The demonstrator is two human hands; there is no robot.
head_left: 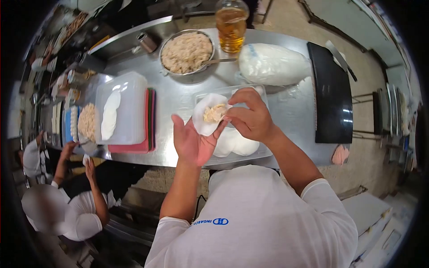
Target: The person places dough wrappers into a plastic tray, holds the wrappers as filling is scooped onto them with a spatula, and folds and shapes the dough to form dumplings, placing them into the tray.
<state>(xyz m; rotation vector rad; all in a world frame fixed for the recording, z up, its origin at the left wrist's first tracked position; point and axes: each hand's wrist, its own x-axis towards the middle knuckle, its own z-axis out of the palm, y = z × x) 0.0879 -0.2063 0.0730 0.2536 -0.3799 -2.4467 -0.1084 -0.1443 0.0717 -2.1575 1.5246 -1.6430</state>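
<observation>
My left hand lies palm up with its thumb out, bearing a round white dough wrapper on its fingers. A lump of pale, minced-looking filling sits in the middle of the wrapper. With thumb and fingertips, my right hand pinches the wrapper's right edge. Below both hands, more white wrappers lie in a clear plastic tray, partly hidden by my hands. Farther back stands a metal bowl heaped with similar filling, a utensil handle sticking out to the right.
Behind the tray are a bottle of amber liquid and a bulging plastic bag. To the right lie a black board, a knife and a pink cloth. A plastic container rests left. A co-worker handles something white.
</observation>
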